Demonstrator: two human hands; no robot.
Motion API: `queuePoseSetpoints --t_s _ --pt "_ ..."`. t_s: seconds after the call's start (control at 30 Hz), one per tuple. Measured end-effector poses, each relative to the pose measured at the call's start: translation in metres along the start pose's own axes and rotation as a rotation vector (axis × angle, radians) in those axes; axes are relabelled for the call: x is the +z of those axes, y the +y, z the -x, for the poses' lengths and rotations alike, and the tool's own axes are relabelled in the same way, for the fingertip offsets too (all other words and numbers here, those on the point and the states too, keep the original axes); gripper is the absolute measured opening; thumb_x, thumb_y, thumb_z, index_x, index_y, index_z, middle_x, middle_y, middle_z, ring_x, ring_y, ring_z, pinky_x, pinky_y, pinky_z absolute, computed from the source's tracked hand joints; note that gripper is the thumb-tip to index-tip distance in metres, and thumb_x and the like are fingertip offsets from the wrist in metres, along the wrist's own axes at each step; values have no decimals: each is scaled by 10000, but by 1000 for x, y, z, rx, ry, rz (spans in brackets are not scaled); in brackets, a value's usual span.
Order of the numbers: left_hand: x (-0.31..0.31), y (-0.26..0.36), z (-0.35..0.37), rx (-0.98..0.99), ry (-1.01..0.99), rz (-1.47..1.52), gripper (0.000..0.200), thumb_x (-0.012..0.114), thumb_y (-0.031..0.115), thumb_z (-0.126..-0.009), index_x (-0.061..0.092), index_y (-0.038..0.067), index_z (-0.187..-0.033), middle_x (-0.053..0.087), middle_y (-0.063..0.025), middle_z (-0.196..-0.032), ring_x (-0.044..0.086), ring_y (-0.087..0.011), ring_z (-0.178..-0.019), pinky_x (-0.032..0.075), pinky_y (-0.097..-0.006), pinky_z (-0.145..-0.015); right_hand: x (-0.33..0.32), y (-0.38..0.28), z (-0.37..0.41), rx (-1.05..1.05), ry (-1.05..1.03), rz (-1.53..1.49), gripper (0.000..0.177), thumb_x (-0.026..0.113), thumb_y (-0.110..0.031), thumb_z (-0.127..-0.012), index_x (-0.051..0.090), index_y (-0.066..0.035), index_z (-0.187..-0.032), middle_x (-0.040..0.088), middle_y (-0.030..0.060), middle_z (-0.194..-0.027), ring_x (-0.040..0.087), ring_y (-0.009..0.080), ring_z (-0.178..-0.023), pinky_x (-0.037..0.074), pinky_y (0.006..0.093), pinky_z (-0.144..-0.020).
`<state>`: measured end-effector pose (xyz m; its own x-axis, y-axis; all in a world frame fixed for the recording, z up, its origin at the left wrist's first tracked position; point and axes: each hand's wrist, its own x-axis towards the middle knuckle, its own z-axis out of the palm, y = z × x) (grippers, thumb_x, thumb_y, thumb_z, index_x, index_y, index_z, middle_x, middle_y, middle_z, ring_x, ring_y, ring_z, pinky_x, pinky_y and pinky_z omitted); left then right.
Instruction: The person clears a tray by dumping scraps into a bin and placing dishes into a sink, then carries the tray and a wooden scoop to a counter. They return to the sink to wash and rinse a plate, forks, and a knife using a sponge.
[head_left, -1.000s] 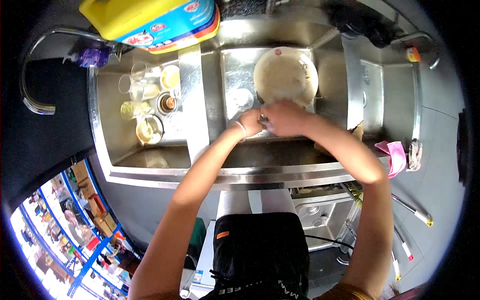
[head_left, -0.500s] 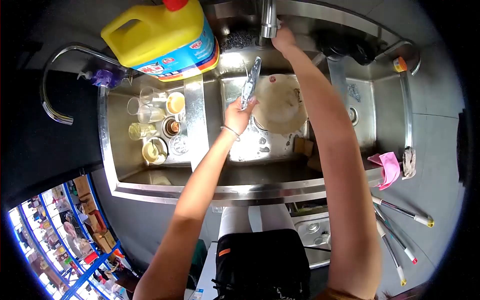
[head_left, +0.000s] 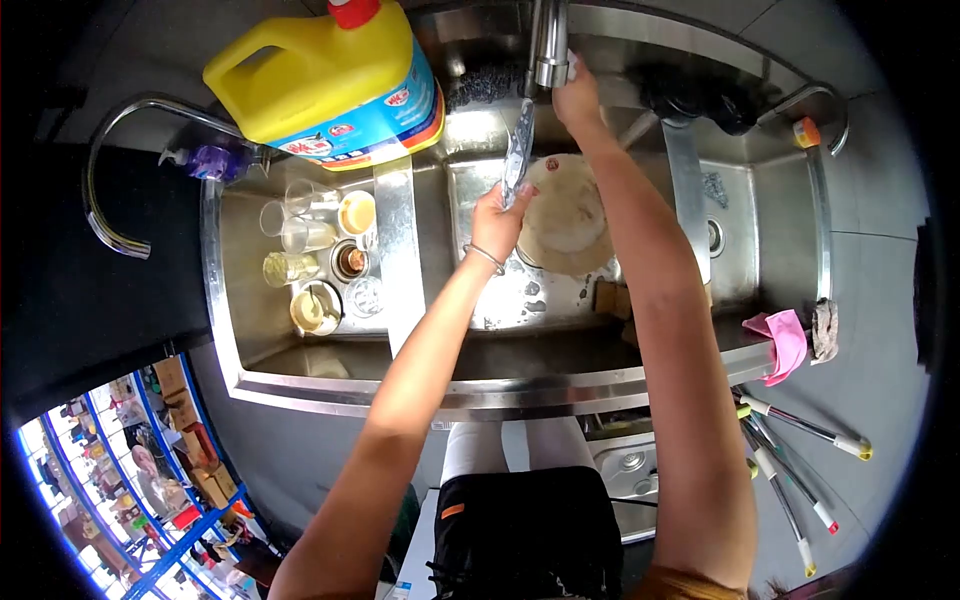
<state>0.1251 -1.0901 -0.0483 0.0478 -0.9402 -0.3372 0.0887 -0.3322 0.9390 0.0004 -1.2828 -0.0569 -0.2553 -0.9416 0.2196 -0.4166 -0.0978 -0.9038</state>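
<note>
My left hand (head_left: 497, 222) is closed around one end of a shiny, flat, elongated utensil (head_left: 518, 150), which points up toward the faucet (head_left: 551, 50) over the middle basin. My right hand (head_left: 577, 98) is raised beside the faucet's lower end, at its right. Its fingers are partly hidden, with a bit of white showing at them; what they hold is unclear. Below and between my hands, a large round pale dish (head_left: 565, 215) with a small red mark lies in the middle basin (head_left: 500, 290).
Left basin: glasses (head_left: 308, 235) and a bowl (head_left: 315, 307). A yellow jug (head_left: 320, 80) stands behind, near a purple bottle (head_left: 215, 162). Brown blocks (head_left: 612, 299) sit in the middle basin. Pink cloth (head_left: 783, 343) hangs at right; black bag (head_left: 690, 97) lies behind.
My left hand and the utensil have shifted slightly right and up, closer to the faucet. My right hand appears a little lower, still beside the faucet. The whole view has shifted slightly.
</note>
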Motion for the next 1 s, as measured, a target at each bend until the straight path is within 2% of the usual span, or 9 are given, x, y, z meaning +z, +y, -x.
queuePoseSetpoints --t_s 0.2,0.33,0.47,0.5,0.73,0.8,0.87,0.93,1.0 --pt "6 -6 -5 30 -32 52 202 584 276 -936 656 92 -895 403 81 -508 325 -27 -407 243 -207 -386 16 34 -3 -67 57 -148 310 526 -174 -912 565 0 -1165 623 249 -1060 577 426 -1009 463 415 -846" --pt "7 -3 -5 -20 -23 7 187 598 249 -929 658 78 -882 479 84 -604 365 -20 -516 303 -206 -470 0 -1 5 -44 59 -27 298 524 -182 -916 570 5 -1144 622 250 -1051 576 430 -1003 465 424 -836" --pt "13 -5 -7 26 -4 -12 186 604 250 -925 658 79 -881 491 80 -611 366 -21 -520 310 -206 -475 -1 1 4 -44 58 -59 262 522 -189 -922 579 16 -1075 620 262 -1008 583 436 -962 468 445 -802" --pt "14 -6 -6 13 -6 0 185 606 249 -924 659 78 -881 496 78 -614 368 -21 -522 313 -206 -478 1 3 4 -167 128 11 244 518 -195 -929 577 24 -1021 618 266 -974 589 441 -922 471 444 -771" --pt "16 -20 -17 119 42 -31 215 617 278 -918 664 77 -858 453 84 -559 351 -17 -483 273 -204 -440 3 12 3 -126 28 -155 203 523 -151 -926 559 5 -1051 611 229 -978 586 420 -887 463 407 -756" --pt "13 -26 -16 130 89 -106 218 635 270 -902 668 59 -860 534 43 -617 426 -39 -544 343 -231 -501 -5 -7 26 -99 37 -282 201 539 -117 -911 553 -22 -1087 601 193 -995 570 395 -907 449 395 -787" --pt "9 -21 -13 98 146 -217 225 656 248 -879 672 24 -878 676 -39 -718 556 -80 -643 464 -281 -609 -15 -22 64 -306 120 -110 187 566 -34 -880 575 -44 -1067 618 119 -994 581 260 -987 463 349 -805" --pt "3 -35 -13 176 247 -334 237 686 225 -817 641 -8 -799 635 -143 -644 605 -191 -572 467 -334 -573 -35 -38 105 -534 -154 -37 177 595 -53 -863 603 -70 -1038 598 119 -1112 539 245 -1075 457 351 -824" --pt "-6 -64 -16 268 303 -434 232 690 205 -786 623 -16 -765 606 -197 -628 621 -277 -555 465 -368 -557 -44 -72 123 -685 -215 63 127 609 -62 -854 630 -72 -979 628 123 -1061 580 251 -1007 472 353 -800"
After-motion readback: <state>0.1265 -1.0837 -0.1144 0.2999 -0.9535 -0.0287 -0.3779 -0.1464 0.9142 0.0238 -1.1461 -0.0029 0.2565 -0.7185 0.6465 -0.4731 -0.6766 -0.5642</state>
